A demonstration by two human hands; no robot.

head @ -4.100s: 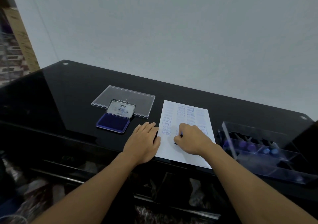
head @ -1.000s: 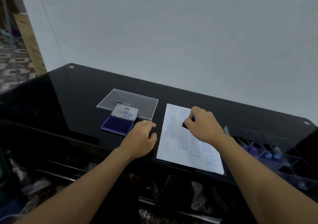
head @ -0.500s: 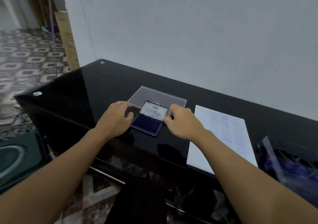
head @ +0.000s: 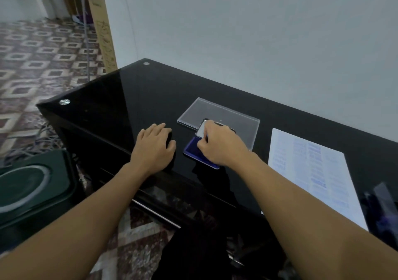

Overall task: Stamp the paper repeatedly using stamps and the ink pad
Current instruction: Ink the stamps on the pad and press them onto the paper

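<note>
While my left hand [head: 154, 148] lies flat, fingers straight, on the glossy black glass table [head: 120, 98] just left of the open blue ink pad [head: 192, 150], my right hand [head: 219, 144] presses down on that pad, fingers curled tight round a stamp they almost wholly hide. A second ago this hand was on the white stamped paper sheet [head: 301, 172], which lies well apart to the right. I judge this a re-inking before the next print.
</note>
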